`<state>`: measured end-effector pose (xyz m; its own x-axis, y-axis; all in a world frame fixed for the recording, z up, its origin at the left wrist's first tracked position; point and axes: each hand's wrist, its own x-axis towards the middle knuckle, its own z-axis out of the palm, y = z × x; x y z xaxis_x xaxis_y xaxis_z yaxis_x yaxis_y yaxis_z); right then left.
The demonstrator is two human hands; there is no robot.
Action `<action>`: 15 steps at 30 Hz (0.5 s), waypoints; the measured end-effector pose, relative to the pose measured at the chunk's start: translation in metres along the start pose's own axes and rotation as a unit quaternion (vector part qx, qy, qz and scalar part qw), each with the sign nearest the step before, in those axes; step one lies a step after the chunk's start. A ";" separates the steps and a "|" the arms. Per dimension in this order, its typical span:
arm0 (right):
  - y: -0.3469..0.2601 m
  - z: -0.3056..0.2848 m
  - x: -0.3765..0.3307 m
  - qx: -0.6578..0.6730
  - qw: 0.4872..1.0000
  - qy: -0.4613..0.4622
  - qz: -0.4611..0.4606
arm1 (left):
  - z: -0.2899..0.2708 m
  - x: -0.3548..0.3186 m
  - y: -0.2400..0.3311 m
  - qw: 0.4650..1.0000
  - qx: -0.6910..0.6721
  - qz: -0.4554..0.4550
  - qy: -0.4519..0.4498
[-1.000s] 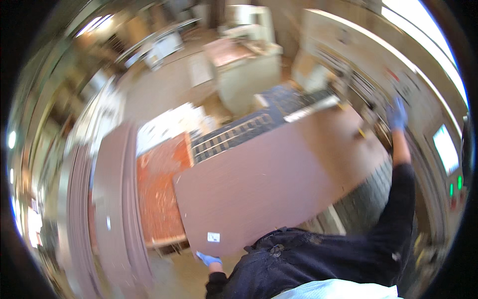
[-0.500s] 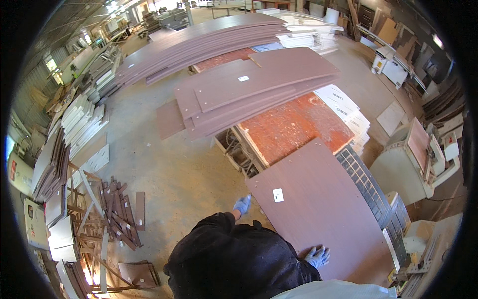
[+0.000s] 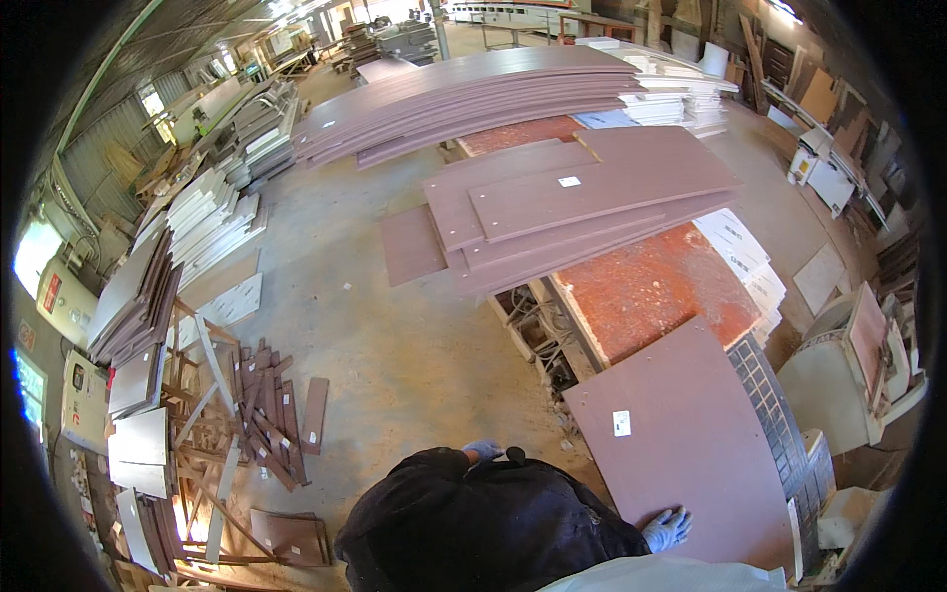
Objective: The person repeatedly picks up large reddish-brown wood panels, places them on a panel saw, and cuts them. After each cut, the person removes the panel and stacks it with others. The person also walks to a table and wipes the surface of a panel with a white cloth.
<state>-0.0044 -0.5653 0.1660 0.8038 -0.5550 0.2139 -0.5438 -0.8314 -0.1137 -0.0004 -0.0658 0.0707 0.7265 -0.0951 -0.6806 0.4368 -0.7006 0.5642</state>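
Where the panel ends, orange tabletop and stacked boards follow.

Farther off we see a stack of long brown panels with white boards beside it; on our left, narrow brown strips lie loose on the floor near a wooden frame, and on our right stands a pale, rounded machine

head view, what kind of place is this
Probably a woodworking or furniture workshop: long brown panels lie stacked, narrow brown strips lie heaped on the floor, and white boards are piled at left.
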 end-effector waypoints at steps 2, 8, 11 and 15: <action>-0.004 0.007 -0.002 -0.011 0.999 0.008 0.031 | -0.021 -0.015 0.011 0.999 -0.026 -0.004 0.020; -0.028 0.017 -0.020 -0.137 0.962 -0.040 0.232 | -0.032 -0.006 -0.031 0.993 -0.055 0.008 0.109; -0.027 0.020 -0.025 -0.143 0.964 -0.031 0.220 | -0.035 -0.009 -0.047 0.997 -0.023 0.012 0.073; -0.020 0.015 -0.021 -0.136 0.963 -0.021 0.233 | -0.045 -0.020 -0.035 0.995 -0.084 0.020 0.054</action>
<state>-0.0064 -0.5375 0.1490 0.4641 -0.8711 0.1604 -0.8857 -0.4586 0.0720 -0.0063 -0.0078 0.0859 0.7944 -0.0375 -0.6062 0.4818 -0.5689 0.6665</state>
